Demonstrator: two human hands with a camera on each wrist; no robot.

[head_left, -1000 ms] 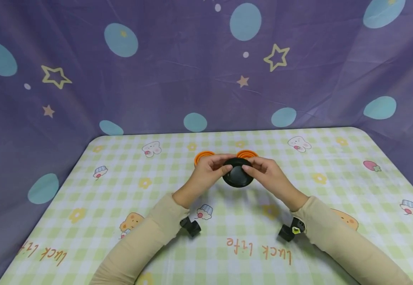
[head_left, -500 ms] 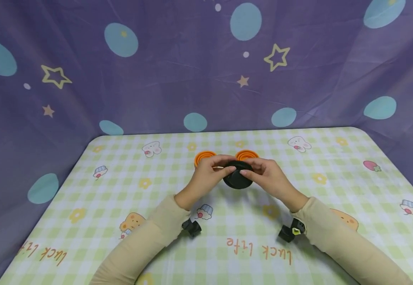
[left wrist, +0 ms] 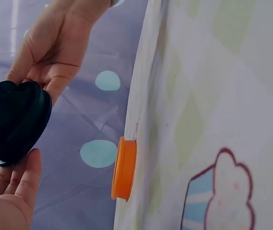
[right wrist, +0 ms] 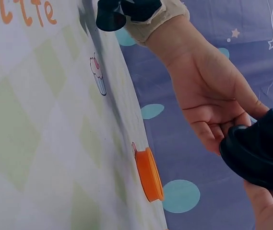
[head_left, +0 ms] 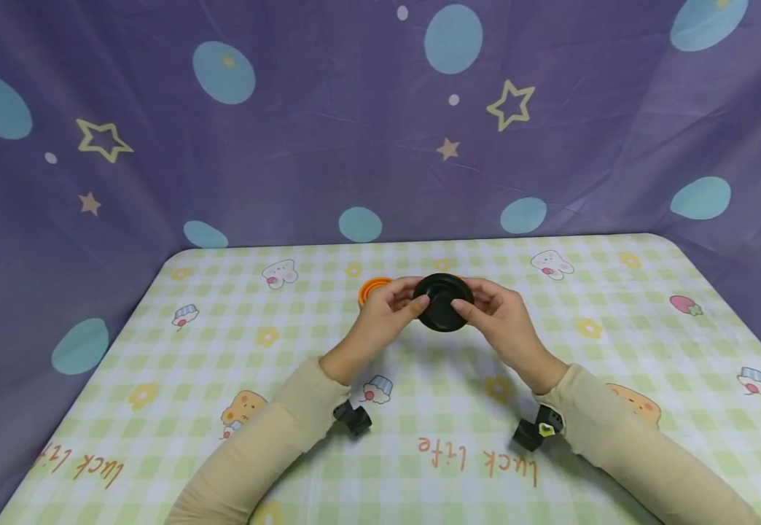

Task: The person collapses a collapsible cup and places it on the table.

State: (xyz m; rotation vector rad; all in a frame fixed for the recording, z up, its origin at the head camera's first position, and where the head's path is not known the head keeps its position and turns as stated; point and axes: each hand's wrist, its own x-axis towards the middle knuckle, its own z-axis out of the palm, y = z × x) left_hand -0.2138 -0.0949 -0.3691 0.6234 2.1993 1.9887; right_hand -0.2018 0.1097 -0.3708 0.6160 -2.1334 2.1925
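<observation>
A black collapsible cup (head_left: 442, 321) with a round rim and soft, folded walls is held above the table between both hands. My left hand (head_left: 382, 315) grips its left side, thumb over the inside and fingers behind. On the opposite side my right hand (head_left: 504, 317) pinches it in the same way. From the left wrist view, the cup's wall (left wrist: 18, 122) looks bulged and uneven. The right wrist view shows one side of the black cup (right wrist: 256, 155) standing up in a peak above the rim. Fingers behind the cup are partly hidden in the head view.
An orange ringed disc (head_left: 371, 289), flat and collapsed, lies on the table just behind my left hand. A second orange disc is almost wholly hidden behind the cup. The checked tablecloth (head_left: 289, 467) reaches back to a purple curtain (head_left: 328, 131).
The black cup has risen and tilted so its round opening faces me more. Both hands moved up slightly with it, the thumbs spread apart, and the right orange disc became mostly covered.
</observation>
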